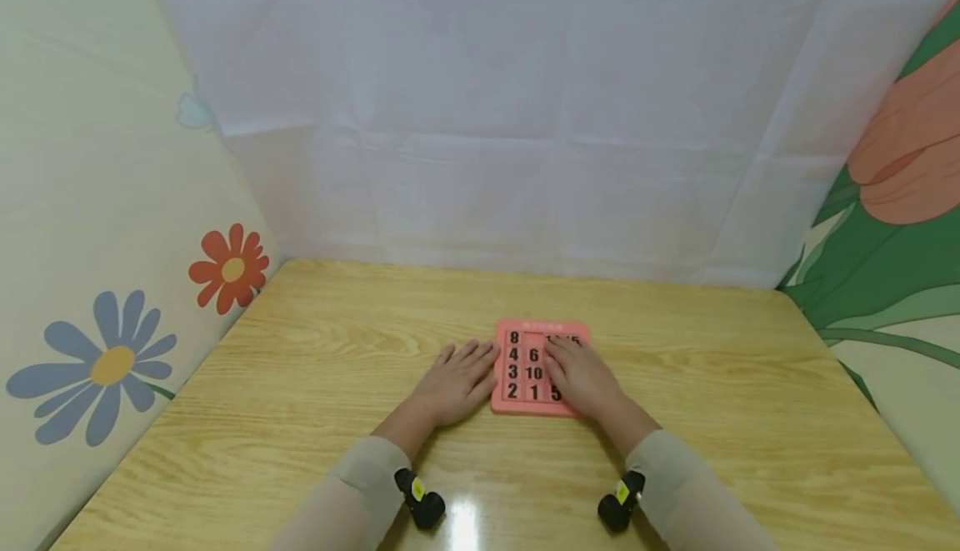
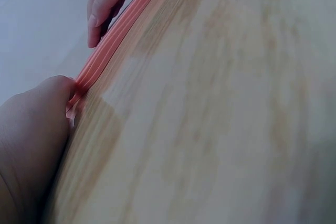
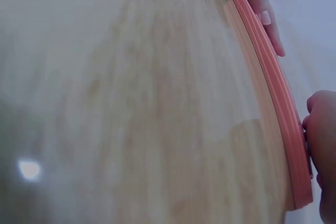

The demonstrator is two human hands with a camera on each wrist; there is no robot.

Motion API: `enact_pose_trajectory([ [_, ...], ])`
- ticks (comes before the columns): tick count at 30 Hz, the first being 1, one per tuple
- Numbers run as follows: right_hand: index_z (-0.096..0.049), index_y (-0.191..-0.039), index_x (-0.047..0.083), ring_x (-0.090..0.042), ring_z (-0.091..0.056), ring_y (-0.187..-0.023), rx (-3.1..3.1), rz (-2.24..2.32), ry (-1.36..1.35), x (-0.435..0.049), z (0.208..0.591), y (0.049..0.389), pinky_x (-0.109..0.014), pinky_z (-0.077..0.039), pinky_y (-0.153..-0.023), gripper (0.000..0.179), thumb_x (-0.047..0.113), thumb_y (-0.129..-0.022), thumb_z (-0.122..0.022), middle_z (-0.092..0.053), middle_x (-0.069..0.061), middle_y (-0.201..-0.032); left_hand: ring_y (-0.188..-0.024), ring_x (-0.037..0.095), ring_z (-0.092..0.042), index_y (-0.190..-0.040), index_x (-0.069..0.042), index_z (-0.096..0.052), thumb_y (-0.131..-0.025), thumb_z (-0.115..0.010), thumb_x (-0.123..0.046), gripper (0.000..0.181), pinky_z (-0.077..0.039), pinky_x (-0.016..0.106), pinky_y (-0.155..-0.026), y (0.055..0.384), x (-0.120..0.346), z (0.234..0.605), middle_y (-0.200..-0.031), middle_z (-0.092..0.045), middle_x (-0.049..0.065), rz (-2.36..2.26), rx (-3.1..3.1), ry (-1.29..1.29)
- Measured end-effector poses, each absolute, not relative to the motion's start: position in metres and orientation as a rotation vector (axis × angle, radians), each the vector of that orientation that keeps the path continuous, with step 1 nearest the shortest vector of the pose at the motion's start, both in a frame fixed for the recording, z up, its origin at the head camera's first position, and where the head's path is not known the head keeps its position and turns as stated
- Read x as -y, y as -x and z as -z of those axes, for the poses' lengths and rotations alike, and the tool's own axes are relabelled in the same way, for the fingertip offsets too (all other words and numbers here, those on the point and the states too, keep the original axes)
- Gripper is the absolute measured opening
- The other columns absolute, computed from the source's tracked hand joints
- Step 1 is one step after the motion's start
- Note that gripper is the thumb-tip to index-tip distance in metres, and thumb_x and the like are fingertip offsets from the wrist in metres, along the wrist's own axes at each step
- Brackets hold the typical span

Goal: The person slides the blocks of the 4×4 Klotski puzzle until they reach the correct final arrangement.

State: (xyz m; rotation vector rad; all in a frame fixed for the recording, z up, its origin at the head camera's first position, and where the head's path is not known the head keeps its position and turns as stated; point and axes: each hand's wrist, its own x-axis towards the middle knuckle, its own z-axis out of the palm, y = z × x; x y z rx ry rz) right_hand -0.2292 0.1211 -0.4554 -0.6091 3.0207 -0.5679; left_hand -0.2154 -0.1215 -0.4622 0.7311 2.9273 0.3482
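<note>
A pink number slide puzzle (image 1: 523, 364) lies flat on the table, its tiles printed with black numerals. In its top row, a gap without a numeral shows right of the 8. My left hand (image 1: 454, 386) lies along the puzzle's left side, fingers extended, thumb at the frame's edge. Over the right-hand columns rests my right hand (image 1: 587, 378), its fingertips on the tiles and several numerals covered beneath it. Seen low from the left wrist, the puzzle's pink rim (image 2: 119, 34) runs between both hands. The right wrist view shows the front rim (image 3: 278, 98) with the right hand (image 3: 321, 145) close by.
The wood-grain table (image 1: 300, 451) extends around the puzzle on all sides. Behind it hangs a white cloth (image 1: 465, 117). Floral panels (image 1: 90, 201) stand at the left and right. Each sleeve carries a black wrist camera (image 1: 424, 505).
</note>
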Motion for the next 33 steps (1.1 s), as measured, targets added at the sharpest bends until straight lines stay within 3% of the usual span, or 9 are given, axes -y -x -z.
enact_pose_trajectory([
  [16,-0.052,-0.142,0.006,-0.029,-0.04,-0.142,-3.004,0.615,0.675,-0.104,0.452,0.231,-0.046,-0.024,-0.123,0.045,0.03,-0.105,-0.041,-0.05,-0.011,-0.148,-0.153,0.026,-0.018,-0.156,-0.018,-0.027,-0.106,-0.03,-0.045,0.058,-0.01,0.051,-0.125,0.215,0.121,0.462,-0.163,-0.025,0.001,-0.356,-2.937,-0.715],
  [25,-0.041,-0.15,0.012,-0.025,-0.028,-0.15,-2.94,0.535,0.73,-0.087,0.451,0.233,-0.049,-0.017,-0.124,0.051,0.036,-0.106,-0.036,-0.036,-0.005,-0.159,-0.152,0.027,-0.019,-0.156,-0.016,-0.029,-0.106,-0.032,-0.044,0.058,-0.011,0.053,-0.124,0.216,0.122,0.466,-0.163,-0.026,0.002,-0.385,-2.938,-0.725],
  [33,-0.037,-0.153,0.015,-0.026,-0.021,-0.152,-2.927,0.463,0.738,-0.083,0.453,0.234,-0.052,-0.014,-0.124,0.054,0.042,-0.107,-0.031,-0.031,-0.004,-0.161,-0.152,0.027,-0.02,-0.156,-0.016,-0.03,-0.106,-0.032,-0.043,0.057,-0.012,0.053,-0.124,0.218,0.123,0.468,-0.162,-0.027,0.002,-0.391,-2.94,-0.735],
])
